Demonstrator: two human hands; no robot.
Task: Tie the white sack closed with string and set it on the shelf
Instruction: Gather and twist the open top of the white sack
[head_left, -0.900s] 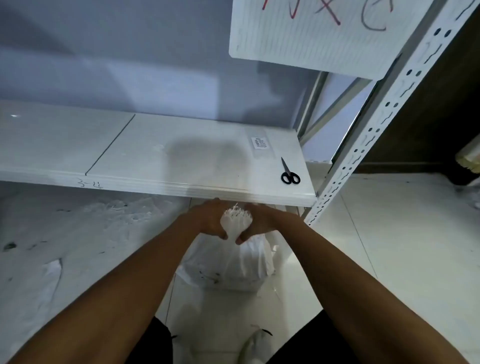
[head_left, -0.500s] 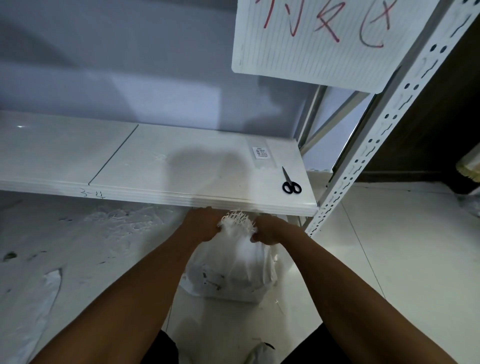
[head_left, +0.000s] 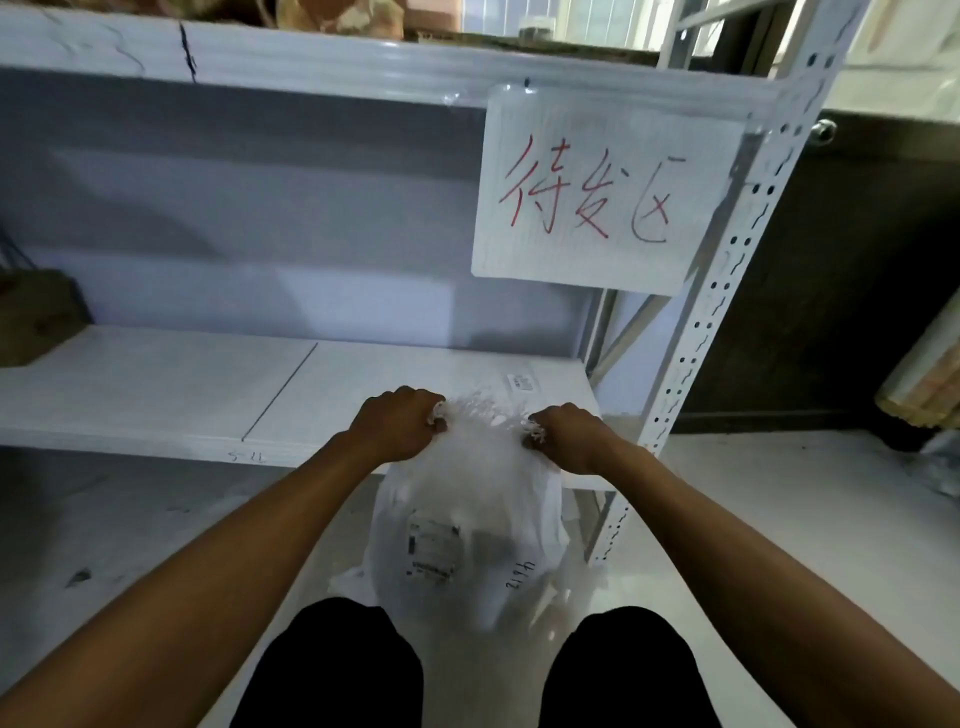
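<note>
White woven sack (head_left: 467, 540) hangs between the knees, raised off the floor since a moment ago, its frayed mouth now level with the shelf (head_left: 156, 395) edge. Left hand (head_left: 397, 428) and right hand (head_left: 563, 436), earlier together at the neck, now sit apart, each fist closed on a top corner. No string visible; tying cannot be confirmed. Placement appears under way. Beyond hangs a sign (head_left: 602, 187).

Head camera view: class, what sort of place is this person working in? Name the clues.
Probably a storeroom or parcel depot: a perforated metal rack, a handwritten sign hung on it, and a labelled white sack gripped by both hands.
</note>
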